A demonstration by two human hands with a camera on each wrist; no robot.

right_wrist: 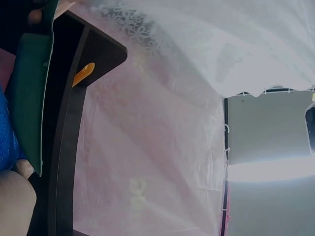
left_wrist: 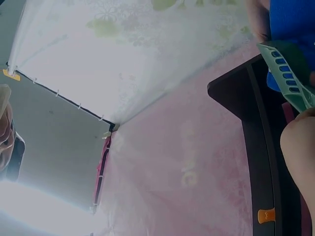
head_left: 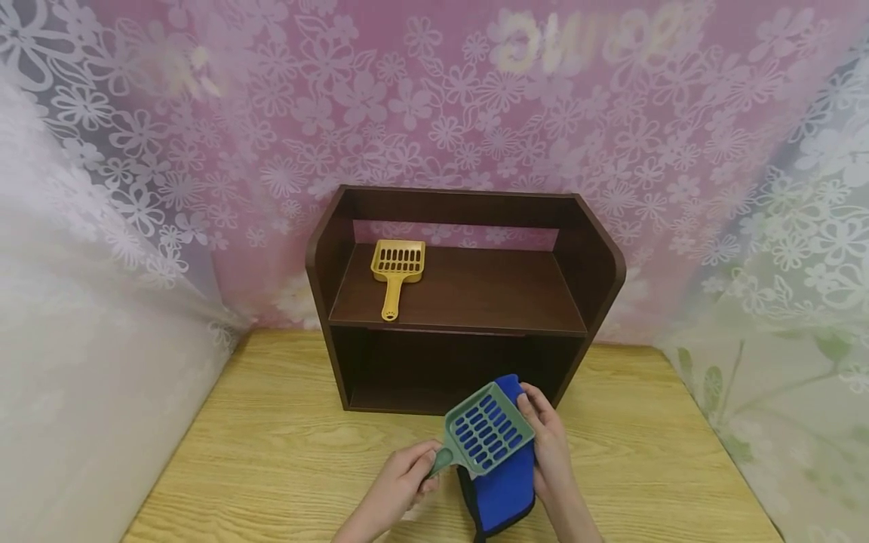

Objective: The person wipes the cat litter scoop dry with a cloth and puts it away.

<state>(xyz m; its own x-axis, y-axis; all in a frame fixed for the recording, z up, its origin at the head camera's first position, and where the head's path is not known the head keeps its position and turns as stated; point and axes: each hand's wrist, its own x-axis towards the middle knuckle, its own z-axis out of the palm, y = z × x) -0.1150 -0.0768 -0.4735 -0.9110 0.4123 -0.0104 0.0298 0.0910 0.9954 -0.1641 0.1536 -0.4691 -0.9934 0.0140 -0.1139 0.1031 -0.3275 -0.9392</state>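
Note:
A green litter scoop (head_left: 489, 434) with a slotted pan is held at its handle by my left hand (head_left: 402, 479), fingers curled round the grip. Behind the pan lies a blue cloth (head_left: 505, 490) with black edging, which my right hand (head_left: 551, 445) holds from the right side. The right thumb is near the pan's far right edge; whether it touches the pan I cannot tell. The right wrist view shows the scoop (right_wrist: 32, 103) edge-on, with the blue cloth (right_wrist: 6, 137) against it. A yellow litter scoop (head_left: 399, 264) rests on the upper shelf, handle toward me.
Just beyond the hands stands a dark brown two-level shelf (head_left: 468, 290) with raised side panels. It sits on a wood-grain table (head_left: 271, 452). Flowered curtains (head_left: 441, 98) enclose the back and both sides.

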